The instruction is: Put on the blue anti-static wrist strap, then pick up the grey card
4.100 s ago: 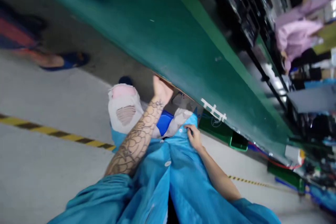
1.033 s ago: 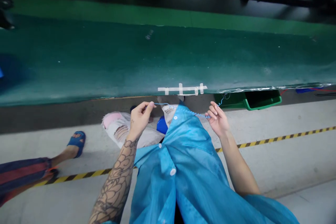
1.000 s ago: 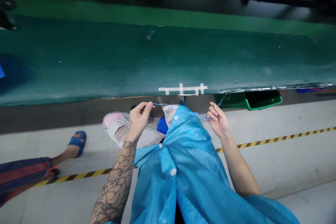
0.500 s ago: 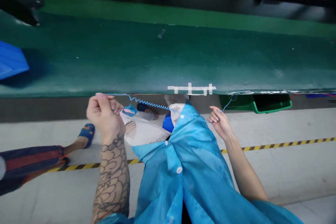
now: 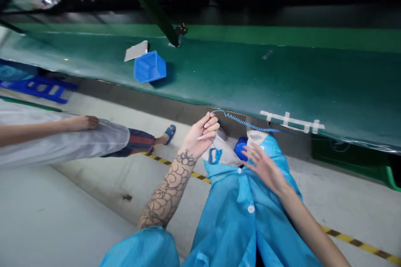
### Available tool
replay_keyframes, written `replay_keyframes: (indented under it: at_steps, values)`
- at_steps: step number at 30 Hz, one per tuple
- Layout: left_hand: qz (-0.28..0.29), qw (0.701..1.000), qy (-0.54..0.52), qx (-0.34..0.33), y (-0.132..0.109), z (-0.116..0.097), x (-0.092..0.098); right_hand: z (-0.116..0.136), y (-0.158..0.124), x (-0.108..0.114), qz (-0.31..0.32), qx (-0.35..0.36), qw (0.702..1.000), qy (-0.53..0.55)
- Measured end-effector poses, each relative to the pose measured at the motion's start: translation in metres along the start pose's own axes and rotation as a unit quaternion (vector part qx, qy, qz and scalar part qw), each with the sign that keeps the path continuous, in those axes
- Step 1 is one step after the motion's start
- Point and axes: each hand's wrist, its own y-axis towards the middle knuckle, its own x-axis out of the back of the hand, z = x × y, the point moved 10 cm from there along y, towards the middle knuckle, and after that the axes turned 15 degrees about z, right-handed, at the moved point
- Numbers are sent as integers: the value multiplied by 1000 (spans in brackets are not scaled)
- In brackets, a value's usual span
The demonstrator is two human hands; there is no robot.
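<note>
Shift: since the earlier frame the view had swung round, so the bench ran at a slant; the right hand had let go of the cord, which now hung from the left hand alone.
Bench: a long green workbench (image 5: 250, 79) crossed the top of the view, with white tape (image 5: 291, 121) on its edge. A blue plastic bin (image 5: 150, 66) stood on it, a white card (image 5: 135, 51) just beside.
Floor: grey floor (image 5: 78, 204) ran below, marked with yellow-and-black tape (image 5: 354, 241).
Neighbour: at left, well apart from the hands, was another person's blue slipper (image 5: 169, 133) below striped shorts (image 5: 138, 139).
Smock: a blue smock (image 5: 250, 225) covered the person's front and lap.
Left hand: the left hand (image 5: 202, 133), above the lap, had its fingers curled together, apparently pinching the cord.
Right hand: the right hand (image 5: 265, 170) hovered over the smock, fingers spread apart, holding nothing.
Cord: a coiled blue cord (image 5: 247, 122) ran from the left hand toward the top of the smock, along the bench's edge.
Clip: a small blue clip (image 5: 215, 155) dangled just below the left hand.
Handling: a firm pinch near the clip, with the coil left slack, looked steadiest against snagging.
</note>
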Motion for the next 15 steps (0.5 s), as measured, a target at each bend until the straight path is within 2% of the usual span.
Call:
replay_keyframes:
  at_steps: [2, 4, 7, 10, 12, 15]
  values:
    - [21, 999, -36, 0, 9, 24, -9, -20, 28, -45, 69, -12, 996, -58]
    - [37, 999, -36, -12, 19, 40, -13, -30, 48, -58, 71, -17, 994, -78]
    - [53, 996, 45, -49, 32, 46, -11, -18, 53, -39, -10, 8, 995, -100]
    - [71, 983, 145, -93, 34, 35, -4, 8, 39, -15, -89, 58, 988, -113]
    - [79, 978, 164, -104, 31, 28, 4, 24, 30, -7, -116, 87, 984, -107]
    - [72, 978, 159, -110, 26, 20, 22, 46, 21, -8, -130, 138, 974, -120]
